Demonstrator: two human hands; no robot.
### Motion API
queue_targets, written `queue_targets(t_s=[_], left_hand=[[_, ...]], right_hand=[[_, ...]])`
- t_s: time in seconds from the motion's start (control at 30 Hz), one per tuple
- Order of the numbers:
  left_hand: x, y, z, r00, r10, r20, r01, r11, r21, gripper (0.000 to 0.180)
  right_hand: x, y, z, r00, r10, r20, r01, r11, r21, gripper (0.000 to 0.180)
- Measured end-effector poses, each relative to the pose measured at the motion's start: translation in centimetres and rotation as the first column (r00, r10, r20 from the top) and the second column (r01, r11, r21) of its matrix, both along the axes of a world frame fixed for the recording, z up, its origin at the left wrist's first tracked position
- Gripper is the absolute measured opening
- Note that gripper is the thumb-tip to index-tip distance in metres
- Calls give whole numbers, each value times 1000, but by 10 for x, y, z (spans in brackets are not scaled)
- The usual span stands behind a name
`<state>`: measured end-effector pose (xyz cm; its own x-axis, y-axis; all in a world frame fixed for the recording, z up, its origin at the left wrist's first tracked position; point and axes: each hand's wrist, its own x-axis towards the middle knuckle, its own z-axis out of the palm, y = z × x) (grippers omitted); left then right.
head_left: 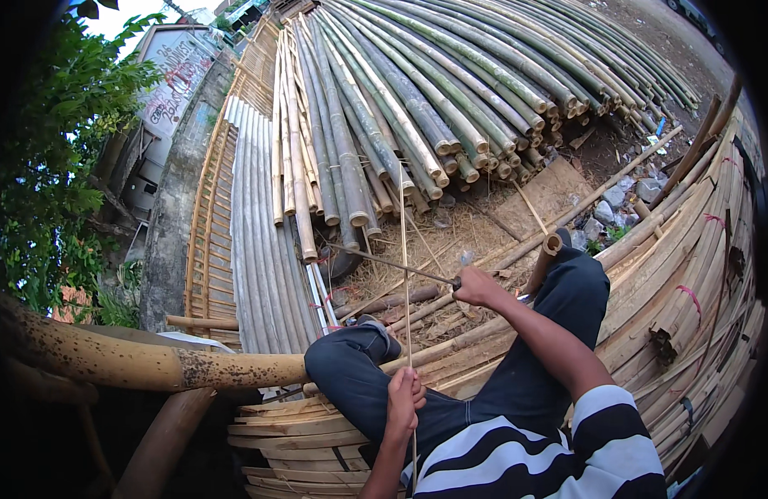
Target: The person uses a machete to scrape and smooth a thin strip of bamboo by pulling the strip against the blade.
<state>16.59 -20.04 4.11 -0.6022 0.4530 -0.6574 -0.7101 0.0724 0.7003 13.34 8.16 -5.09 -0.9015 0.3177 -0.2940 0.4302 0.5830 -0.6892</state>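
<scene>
My left hand is closed round a long thin bamboo strip, which stands nearly upright in front of me and runs down past my lap. In my right hand is a long narrow-bladed knife, gripped by its dark handle. Its blade points left and crosses the strip well above my left hand; whether blade and strip touch, I cannot tell. I sit with knees apart, and a cut bamboo tube stands by my right knee.
Long bamboo poles lie stacked ahead. Bundles of split bamboo slats spread to my right and beneath me. On the left are a thick bamboo rail, corrugated sheets and a bamboo ladder-like frame. Shavings and rubble litter the ground.
</scene>
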Motion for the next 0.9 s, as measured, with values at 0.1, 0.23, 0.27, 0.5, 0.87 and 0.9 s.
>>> queue_targets(t_s=[0.1, 0.23, 0.27, 0.5, 0.87, 0.9], left_hand=[[13, -6, 1, 996, -51, 71, 50, 999, 18, 25], [7, -17, -25, 912, -41, 409, -60, 972, 229, 26], [2, -15, -28, 904, -16, 426, -103, 962, 253, 27], [9, 2, -11, 978, 13, 210, -34, 995, 94, 29], [8, -4, -21, 984, -26, 174, 10, 996, 93, 26], [5, -4, -28, 991, -3, 132, -5, 998, 63, 26]], right_hand=[[-6, 53, -49, 947, -311, 84, 311, 950, 12, 30], [0, 29, -24, 973, -219, 74, 224, 972, -67, 30], [3, 14, -14, 1000, -30, 6, 30, 997, -73, 30], [18, -45, -12, 919, 378, -110, -359, 920, 158, 25], [6, 27, -35, 974, -226, -3, 223, 961, -163, 30], [10, 12, -21, 998, -29, -46, 22, 990, -138, 31]])
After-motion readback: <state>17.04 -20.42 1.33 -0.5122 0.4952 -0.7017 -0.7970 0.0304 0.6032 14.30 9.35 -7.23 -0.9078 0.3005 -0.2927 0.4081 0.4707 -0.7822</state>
